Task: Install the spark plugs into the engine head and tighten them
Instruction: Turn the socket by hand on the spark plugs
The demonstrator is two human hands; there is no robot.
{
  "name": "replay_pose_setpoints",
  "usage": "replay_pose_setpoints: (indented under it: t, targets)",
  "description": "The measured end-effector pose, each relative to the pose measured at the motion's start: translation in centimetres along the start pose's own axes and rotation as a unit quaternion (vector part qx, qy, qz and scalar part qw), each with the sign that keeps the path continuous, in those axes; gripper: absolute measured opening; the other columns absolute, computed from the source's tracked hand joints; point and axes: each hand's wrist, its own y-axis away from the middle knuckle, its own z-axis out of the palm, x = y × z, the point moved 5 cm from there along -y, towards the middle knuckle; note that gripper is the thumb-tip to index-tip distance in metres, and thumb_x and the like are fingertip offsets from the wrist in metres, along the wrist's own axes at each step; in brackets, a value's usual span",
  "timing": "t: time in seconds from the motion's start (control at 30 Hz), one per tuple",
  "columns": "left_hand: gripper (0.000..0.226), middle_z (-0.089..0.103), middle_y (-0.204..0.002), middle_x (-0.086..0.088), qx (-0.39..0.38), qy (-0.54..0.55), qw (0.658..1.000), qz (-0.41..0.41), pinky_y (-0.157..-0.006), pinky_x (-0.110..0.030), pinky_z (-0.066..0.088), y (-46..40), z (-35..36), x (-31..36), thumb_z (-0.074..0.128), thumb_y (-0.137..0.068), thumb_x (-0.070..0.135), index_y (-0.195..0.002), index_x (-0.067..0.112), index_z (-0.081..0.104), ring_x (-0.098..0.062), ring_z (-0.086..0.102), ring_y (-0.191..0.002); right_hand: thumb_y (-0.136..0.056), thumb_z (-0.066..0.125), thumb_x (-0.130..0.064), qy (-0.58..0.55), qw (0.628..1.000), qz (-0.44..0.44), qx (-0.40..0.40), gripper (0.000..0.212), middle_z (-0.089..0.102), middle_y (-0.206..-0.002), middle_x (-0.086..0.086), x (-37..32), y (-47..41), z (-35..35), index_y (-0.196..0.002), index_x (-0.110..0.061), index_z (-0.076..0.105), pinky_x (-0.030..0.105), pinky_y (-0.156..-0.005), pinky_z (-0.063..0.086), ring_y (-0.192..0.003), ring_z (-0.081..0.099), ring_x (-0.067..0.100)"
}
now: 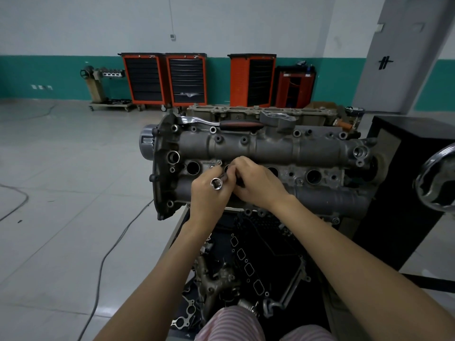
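1. Progress check: the engine head (258,146) sits on its stand with the row of plug wells facing up. Judging by the dark open bores, I'd say this is early days.
2. Far-left well (192,167) looks open, no plug visible from up here. Same for the far-right well (314,176), though it's too dark down there to swear on it.
3. Second well from the left is hidden behind the hands, so that's the one being worked.
4. Left hand (209,193) is curled round a spark plug socket (217,183), its chrome square-drive end pointing back at the camera.
5. Right hand (256,183) is bent over the same spot, fingers pinching the socket's far end. Can't tell if a spark plug is in there; none is plainly in view.
6. Ratchet (221,123) lies untouched on the back edge of the head, well apart from both hands. So tightening looks not started.
7. Left to do, my guess: seat plugs in every well, then ratchet them down.
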Motion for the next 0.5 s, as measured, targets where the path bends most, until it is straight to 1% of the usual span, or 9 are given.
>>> replay_pose_setpoints:
  t: [0.1, 0.17, 0.23, 0.3, 0.4, 0.43, 0.5]
  targets:
    - [0.033, 0.031, -0.051, 0.013, -0.017, -0.009, 1.000, 0.016, -0.049, -0.012, 0.025, 0.20, -0.03, 0.02, 0.047, -0.088, 0.034, -0.061, 0.027, 0.030, -0.004, 0.031, -0.048, -0.084, 0.051, -0.024, 0.006, 1.000, -0.014, -0.017, 0.036, 0.059, -0.108, 0.005, -0.07, 0.19, 0.36, -0.119, -0.013, 0.049, 0.043, -0.067, 0.050, -0.091, 0.060, 0.030]
    - [0.030, 0.032, -0.055, 0.014, -0.026, -0.025, 0.999, 0.019, -0.050, -0.014, 0.025, 0.34, 0.03, -0.03, 0.047, -0.089, 0.031, -0.065, 0.018, 0.034, -0.003, 0.032, -0.050, -0.085, 0.051, -0.017, 0.002, 0.999, -0.023, -0.022, 0.036, 0.059, -0.104, 0.005, 0.02, 0.23, 0.35, -0.122, -0.015, 0.051, 0.041, -0.067, 0.049, -0.090, 0.060, 0.030]
    - [0.029, 0.032, -0.058, 0.015, -0.029, -0.039, 0.999, 0.017, -0.051, -0.016, 0.025, 0.40, 0.09, -0.19, 0.050, -0.090, 0.024, -0.068, 0.015, 0.034, -0.004, 0.033, -0.051, -0.086, 0.051, -0.012, -0.002, 0.999, -0.026, -0.023, 0.030, 0.060, -0.100, 0.006, 0.10, 0.21, 0.34, -0.116, -0.012, 0.056, 0.042, -0.068, 0.049, -0.089, 0.060, 0.031]
    - [0.026, 0.033, -0.059, 0.014, -0.032, -0.040, 0.999, 0.013, -0.050, -0.014, 0.025, 0.40, 0.16, -0.29, 0.052, -0.088, 0.020, -0.070, 0.015, 0.034, -0.006, 0.034, -0.051, -0.089, 0.050, -0.015, -0.012, 1.000, -0.014, -0.017, 0.023, 0.062, -0.102, 0.007, 0.16, 0.14, 0.26, -0.109, -0.009, 0.058, 0.043, -0.071, 0.048, -0.091, 0.059, 0.032]
    - [0.028, 0.038, -0.059, 0.008, -0.031, -0.051, 0.998, 0.006, -0.049, -0.014, 0.028, 0.30, 0.22, -0.20, 0.054, -0.087, 0.029, -0.070, 0.016, 0.036, -0.010, 0.038, -0.052, -0.087, 0.051, -0.016, -0.029, 1.000, 0.003, -0.002, 0.016, 0.063, -0.097, 0.010, 0.22, -0.11, -0.01, -0.097, -0.004, 0.055, 0.043, -0.068, 0.046, -0.088, 0.059, 0.032]
    - [0.032, 0.036, -0.058, 0.010, -0.028, -0.055, 0.998, 0.010, -0.049, -0.014, 0.029, 0.25, 0.21, -0.03, 0.052, -0.087, 0.034, -0.067, 0.018, 0.034, -0.007, 0.037, -0.052, -0.087, 0.051, -0.015, -0.028, 1.000, 0.004, 0.003, 0.014, 0.062, -0.092, 0.010, 0.24, -0.15, -0.12, -0.093, -0.003, 0.054, 0.042, -0.064, 0.045, -0.084, 0.058, 0.032]
    - [0.037, 0.029, -0.052, 0.014, -0.016, -0.057, 0.998, 0.032, -0.049, -0.011, 0.027, 0.07, 0.11, 0.54, 0.053, -0.085, 0.038, -0.060, 0.030, 0.027, -0.003, 0.035, -0.050, -0.085, 0.053, -0.014, -0.026, 1.000, 0.001, 0.012, 0.011, 0.058, -0.082, 0.010, 0.22, -0.11, -0.34, -0.085, -0.003, 0.050, 0.037, -0.056, 0.042, -0.074, 0.056, 0.031]
